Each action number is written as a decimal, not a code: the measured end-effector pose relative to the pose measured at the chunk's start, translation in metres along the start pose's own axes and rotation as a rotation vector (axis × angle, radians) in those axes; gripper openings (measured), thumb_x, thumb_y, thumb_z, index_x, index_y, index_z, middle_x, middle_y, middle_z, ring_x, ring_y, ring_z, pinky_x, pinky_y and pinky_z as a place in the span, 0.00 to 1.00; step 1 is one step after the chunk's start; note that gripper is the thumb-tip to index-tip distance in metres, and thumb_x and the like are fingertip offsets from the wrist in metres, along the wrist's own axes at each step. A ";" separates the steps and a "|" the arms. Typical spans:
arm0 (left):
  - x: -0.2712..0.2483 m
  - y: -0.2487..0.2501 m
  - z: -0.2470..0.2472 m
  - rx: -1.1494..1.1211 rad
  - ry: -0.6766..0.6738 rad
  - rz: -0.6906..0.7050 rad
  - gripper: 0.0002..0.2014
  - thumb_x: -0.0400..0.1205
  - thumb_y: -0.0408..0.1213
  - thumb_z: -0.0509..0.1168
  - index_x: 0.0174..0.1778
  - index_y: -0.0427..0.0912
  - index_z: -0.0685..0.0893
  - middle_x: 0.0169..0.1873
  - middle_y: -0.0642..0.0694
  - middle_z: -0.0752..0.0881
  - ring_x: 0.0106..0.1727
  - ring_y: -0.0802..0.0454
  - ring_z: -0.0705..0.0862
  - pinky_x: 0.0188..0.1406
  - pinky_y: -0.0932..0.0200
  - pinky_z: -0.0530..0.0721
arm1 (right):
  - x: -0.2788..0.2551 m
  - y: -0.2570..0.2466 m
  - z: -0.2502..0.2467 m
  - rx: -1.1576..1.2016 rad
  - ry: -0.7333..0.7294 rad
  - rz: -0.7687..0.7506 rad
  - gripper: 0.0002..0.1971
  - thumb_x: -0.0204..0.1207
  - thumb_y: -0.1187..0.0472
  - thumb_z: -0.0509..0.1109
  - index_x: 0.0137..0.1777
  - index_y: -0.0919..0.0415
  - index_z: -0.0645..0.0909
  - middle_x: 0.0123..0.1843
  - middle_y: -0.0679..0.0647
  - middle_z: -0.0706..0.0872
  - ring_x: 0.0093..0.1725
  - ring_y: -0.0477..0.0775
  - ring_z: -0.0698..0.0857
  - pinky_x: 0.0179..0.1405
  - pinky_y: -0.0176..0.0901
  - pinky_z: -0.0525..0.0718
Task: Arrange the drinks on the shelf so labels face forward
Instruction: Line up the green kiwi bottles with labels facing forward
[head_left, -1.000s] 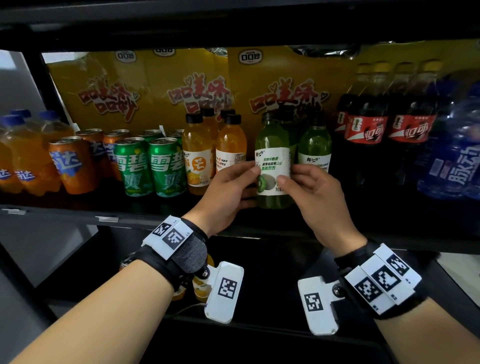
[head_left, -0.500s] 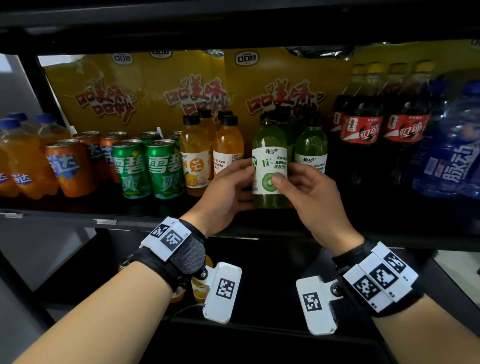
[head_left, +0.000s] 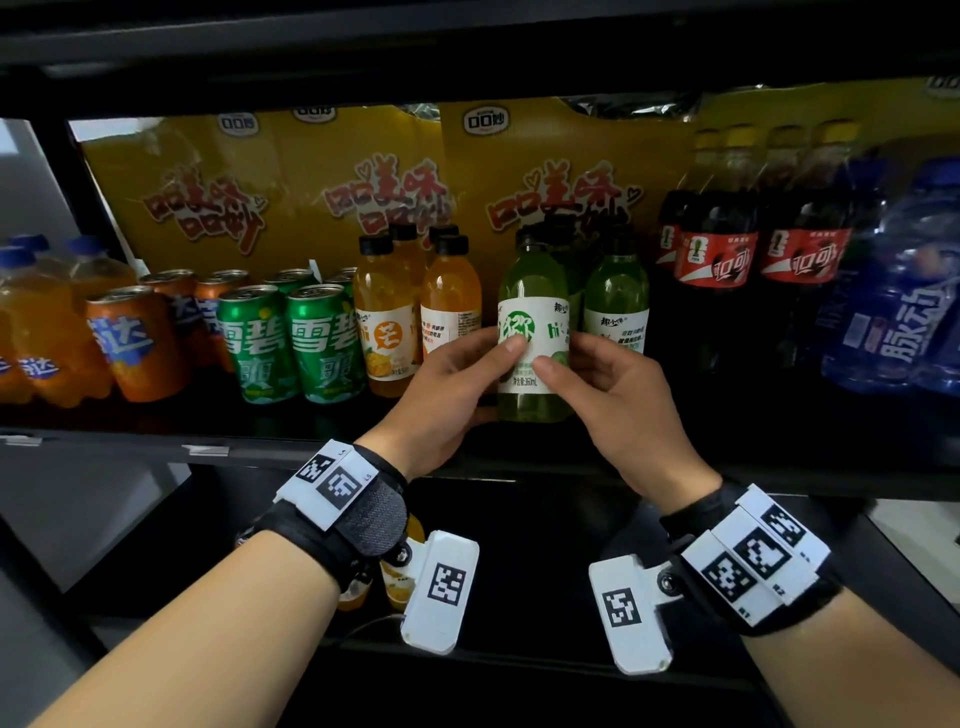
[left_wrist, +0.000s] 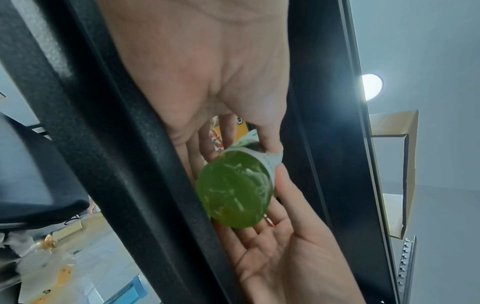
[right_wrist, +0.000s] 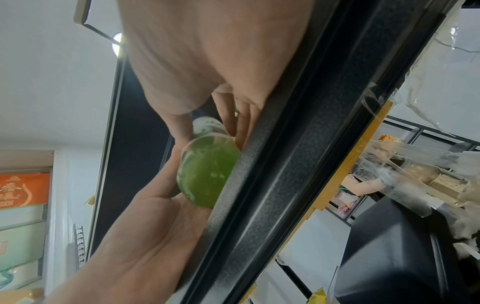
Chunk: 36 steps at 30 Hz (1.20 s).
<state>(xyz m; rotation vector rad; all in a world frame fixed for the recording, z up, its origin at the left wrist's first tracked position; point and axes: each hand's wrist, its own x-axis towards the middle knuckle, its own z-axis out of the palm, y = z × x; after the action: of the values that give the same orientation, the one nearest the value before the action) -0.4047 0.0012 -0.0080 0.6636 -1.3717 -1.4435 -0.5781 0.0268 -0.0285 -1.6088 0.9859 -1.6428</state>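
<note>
A green kiwi drink bottle (head_left: 531, 291) with a white label stands at the front of the black shelf (head_left: 779, 467), in the middle. My left hand (head_left: 483, 364) grips its left side, thumb on the label. On its right side my right hand (head_left: 563, 353) pinches it, thumb low on the label. The label's green logo faces forward and the kiwi picture sits to the right. From below, the left wrist view shows the bottle's round base (left_wrist: 235, 191) between both hands. The right wrist view shows the bottle (right_wrist: 207, 172) by the shelf's front rail.
Left of it stand orange juice bottles (head_left: 387, 312), green cans (head_left: 293, 343) and orange cans (head_left: 135, 343). Another green bottle (head_left: 618, 296), cola bottles (head_left: 719, 244) and blue bottles (head_left: 904, 312) stand to the right. Yellow snack bags (head_left: 291, 197) fill the back.
Both hands have turned the green bottle on the spot. The kiwi picture has moved from the label's left to its right, and the green logo has come round to the front.
</note>
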 end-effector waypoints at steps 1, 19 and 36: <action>0.000 0.000 0.000 -0.004 0.018 0.001 0.20 0.80 0.44 0.71 0.68 0.43 0.85 0.59 0.45 0.93 0.58 0.48 0.92 0.50 0.53 0.92 | 0.001 0.001 0.000 0.010 0.012 0.010 0.15 0.78 0.58 0.81 0.63 0.50 0.88 0.56 0.49 0.95 0.57 0.49 0.93 0.59 0.46 0.92; 0.003 0.002 -0.003 -0.030 0.076 -0.036 0.13 0.87 0.35 0.64 0.67 0.47 0.80 0.57 0.40 0.92 0.52 0.41 0.93 0.47 0.45 0.93 | 0.005 0.005 -0.002 -0.016 0.070 0.025 0.17 0.76 0.59 0.82 0.63 0.49 0.84 0.57 0.48 0.93 0.57 0.44 0.92 0.60 0.44 0.90; -0.011 0.033 0.024 -0.004 0.046 -0.098 0.22 0.82 0.57 0.69 0.61 0.43 0.89 0.57 0.43 0.94 0.60 0.46 0.92 0.54 0.46 0.93 | 0.003 -0.025 -0.001 0.250 -0.030 0.110 0.20 0.73 0.46 0.75 0.55 0.63 0.87 0.54 0.57 0.95 0.55 0.54 0.94 0.49 0.39 0.90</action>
<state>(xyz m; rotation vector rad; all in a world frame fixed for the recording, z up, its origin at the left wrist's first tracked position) -0.4127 0.0252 0.0258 0.7667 -1.3161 -1.4984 -0.5774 0.0380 -0.0056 -1.3848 0.8038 -1.5933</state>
